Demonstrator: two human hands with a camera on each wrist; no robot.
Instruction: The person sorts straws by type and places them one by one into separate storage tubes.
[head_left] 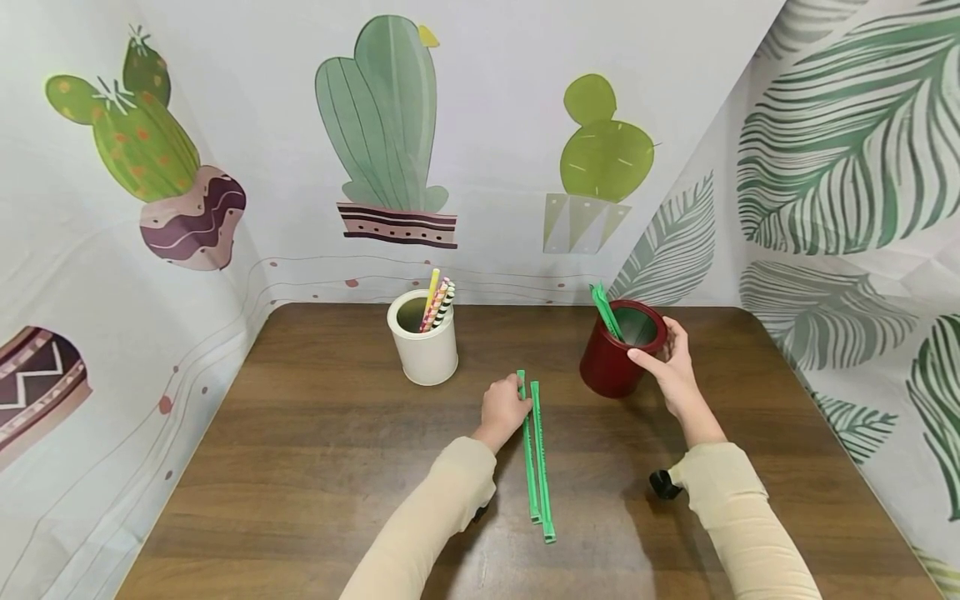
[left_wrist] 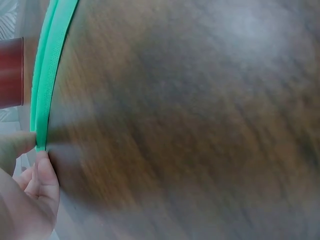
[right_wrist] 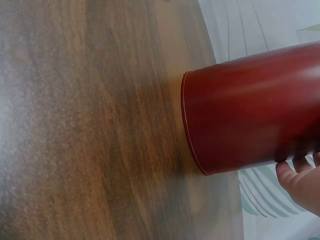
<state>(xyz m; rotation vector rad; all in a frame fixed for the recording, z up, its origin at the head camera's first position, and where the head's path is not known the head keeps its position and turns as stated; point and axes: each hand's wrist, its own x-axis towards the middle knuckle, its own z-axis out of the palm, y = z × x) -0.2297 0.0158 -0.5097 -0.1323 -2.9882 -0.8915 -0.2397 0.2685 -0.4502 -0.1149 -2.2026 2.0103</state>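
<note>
Two long, thin green wrapped straws (head_left: 543, 467) lie side by side on the table, pointing away from me. My left hand (head_left: 504, 408) pinches the far end of the left one between thumb and fingers; the left wrist view shows the fingertips at the tip of the green wrapper (left_wrist: 48, 100). To the right, my right hand (head_left: 671, 367) holds a dark red cylindrical holder (head_left: 611, 367) by its upper side, thumb at the rim and fingers around the right side. Several green wrapped straws (head_left: 606, 312) lean inside that holder. Its smooth red wall (right_wrist: 245, 110) fills much of the right wrist view.
A cream cylindrical holder (head_left: 427, 354) with several patterned straws (head_left: 438, 304) stands at the back, left of the red one. The brown wooden table (head_left: 300, 467) meets a cactus-printed cloth (head_left: 495, 167) behind and leaf-printed cloth (head_left: 840, 167) on the right.
</note>
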